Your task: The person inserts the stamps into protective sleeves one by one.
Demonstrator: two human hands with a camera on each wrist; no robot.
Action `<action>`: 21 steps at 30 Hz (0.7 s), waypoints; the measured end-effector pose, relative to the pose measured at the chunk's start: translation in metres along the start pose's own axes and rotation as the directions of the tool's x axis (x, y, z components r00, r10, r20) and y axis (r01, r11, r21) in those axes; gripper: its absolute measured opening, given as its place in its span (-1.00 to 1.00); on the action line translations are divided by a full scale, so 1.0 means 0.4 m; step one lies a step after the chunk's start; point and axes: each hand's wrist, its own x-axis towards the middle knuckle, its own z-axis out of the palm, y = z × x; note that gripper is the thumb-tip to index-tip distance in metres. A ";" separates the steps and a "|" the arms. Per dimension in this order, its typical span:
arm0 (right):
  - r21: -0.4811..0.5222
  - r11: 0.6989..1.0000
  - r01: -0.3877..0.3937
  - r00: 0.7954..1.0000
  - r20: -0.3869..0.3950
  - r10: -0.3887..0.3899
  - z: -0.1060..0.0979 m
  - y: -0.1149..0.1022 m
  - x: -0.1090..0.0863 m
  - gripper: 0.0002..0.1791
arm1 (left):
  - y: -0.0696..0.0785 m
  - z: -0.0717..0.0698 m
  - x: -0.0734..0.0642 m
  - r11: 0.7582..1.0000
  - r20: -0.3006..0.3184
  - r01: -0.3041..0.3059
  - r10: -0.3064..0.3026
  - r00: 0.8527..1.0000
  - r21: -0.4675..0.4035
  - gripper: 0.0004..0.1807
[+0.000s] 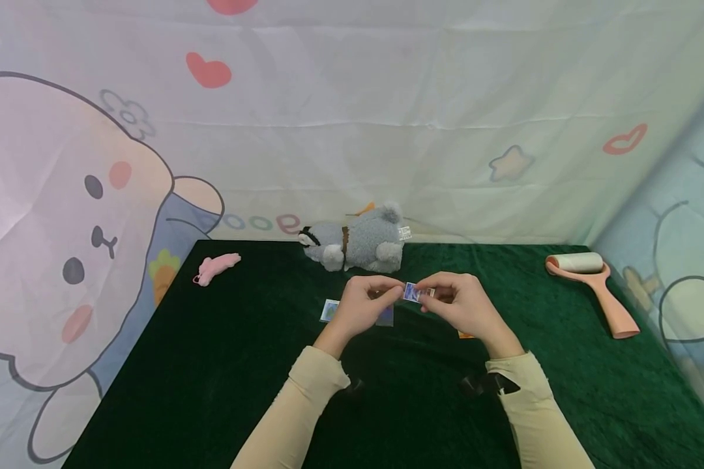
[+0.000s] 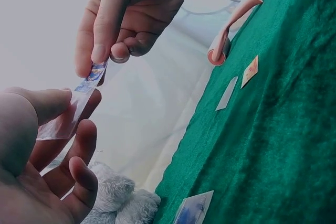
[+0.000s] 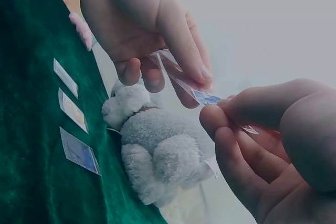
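Note:
Between finger and thumb, my left hand (image 1: pixel 365 303) pinches a small clear plastic sleeve (image 2: pixel 62 121). My right hand (image 1: pixel 460 301) pinches a small blue picture stamp (image 1: pixel 411 292) at the sleeve's end. The stamp and sleeve overlap or meet there; how far one lies inside the other I cannot tell. Both hands are raised over the table. Below them, a sleeved blue stamp (image 3: pixel 80 151) lies on the cloth, beside two more sleeved pieces (image 3: pixel 73 109). In the left wrist view, an orange stamp (image 2: pixel 250 72) lies near a pale flat sleeve (image 2: pixel 227 94).
A grey plush toy (image 1: pixel 364 241) lies at the table's back edge, behind the hands. To the left is a small pink plush item (image 1: pixel 217 267). A lint roller with an orange handle (image 1: pixel 610 303) lies at the right. Green velvety cloth (image 1: pixel 211 378) covers the table.

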 end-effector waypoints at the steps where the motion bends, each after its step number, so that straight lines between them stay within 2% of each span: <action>1: 0.000 1.000 -0.002 1.000 0.000 0.002 0.000 0.000 0.000 -0.82 | 0.000 0.000 0.000 1.000 0.001 0.001 -0.001 1.000 0.007 -0.78; 6: 0.003 1.000 -0.018 1.000 0.004 0.018 0.002 -0.004 0.000 -0.82 | -0.001 0.001 -0.001 1.000 0.004 0.008 -0.008 1.000 0.023 -0.77; 12: 0.016 0.999 -0.038 0.999 0.033 0.038 0.005 -0.002 0.000 -0.82 | 0.002 0.000 -0.001 1.000 0.003 0.013 -0.013 1.000 -0.025 -0.78; 21: -0.016 1.000 0.025 0.998 0.054 -0.024 0.005 0.000 0.000 -0.82 | 0.007 -0.005 -0.001 0.999 0.021 0.015 -0.014 1.000 -0.040 -0.77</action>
